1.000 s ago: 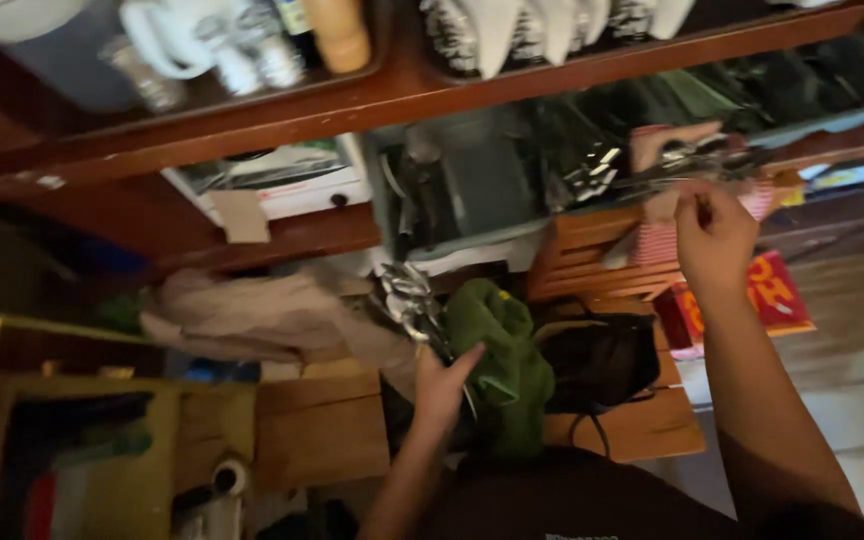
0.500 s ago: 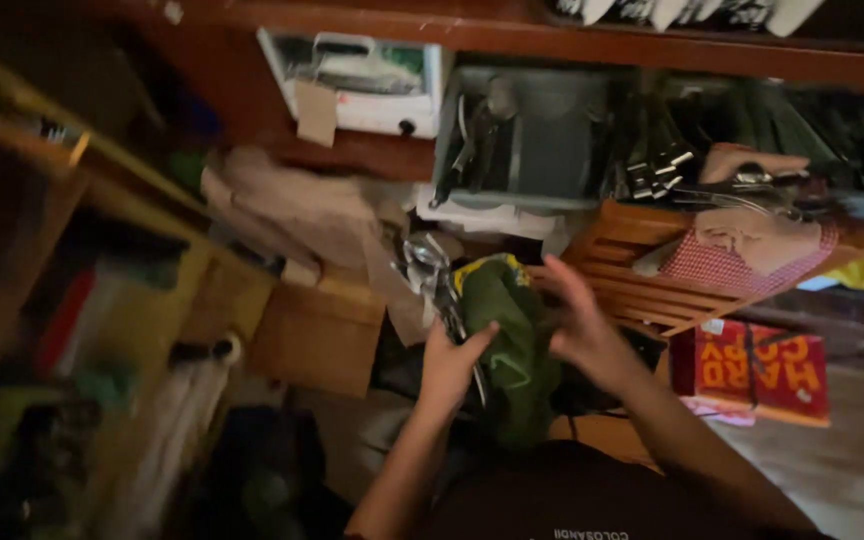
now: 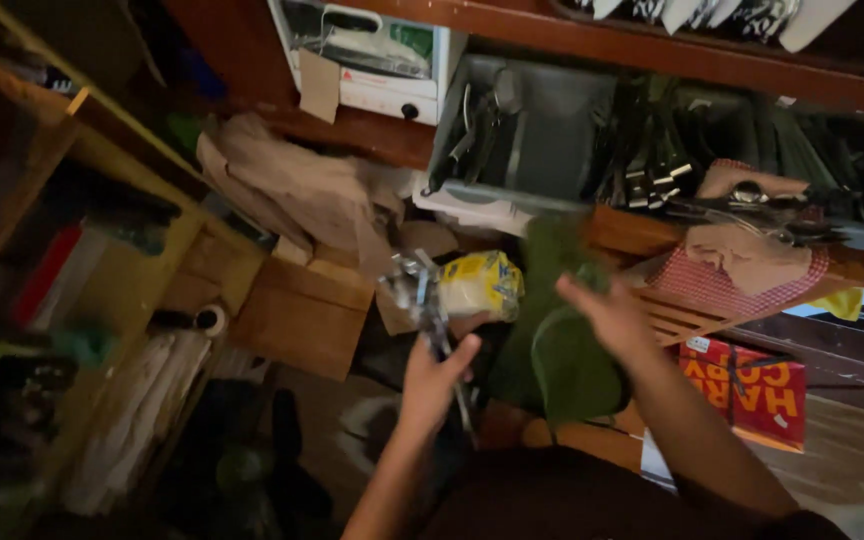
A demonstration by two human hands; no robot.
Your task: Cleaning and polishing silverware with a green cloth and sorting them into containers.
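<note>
While the view looks down over a cluttered, dim corner of dark wood shelving, the left hand (image 3: 435,385) is clenched around a bunch of thin, shiny metal tools (image 3: 430,300), its fingers (image 3: 462,352) wrapped about their lower ends so the bright stems stand up and fan out above the fist. Just beside the tool tips, to the right, sits a crumpled yellow packet (image 3: 480,284) with a soft, wrinkled look; whether it touches the metal I cannot tell. The right hand (image 3: 607,318) hovers with its fingers released and spread, palm over a green cloth bag (image 3: 562,345), a limp, matte bundle that lies between the two hands and runs up toward the shelf; whether the palm presses on it is blurred. Behind the bag, a slatted wooden crate (image 3: 687,315) carries a red checked cloth (image 3: 727,285). Farther back, a grey plastic bin (image 3: 522,130) holds dark long-handled utensils, and a white boxy appliance (image 3: 372,60) stands on the shelf to its left. A flat brown cardboard box (image 3: 302,315) lies left of the tools, with rumpled beige fabric (image 3: 292,190) above it. A red printed carton (image 3: 747,390) rests on the wooden floor at the right
</note>
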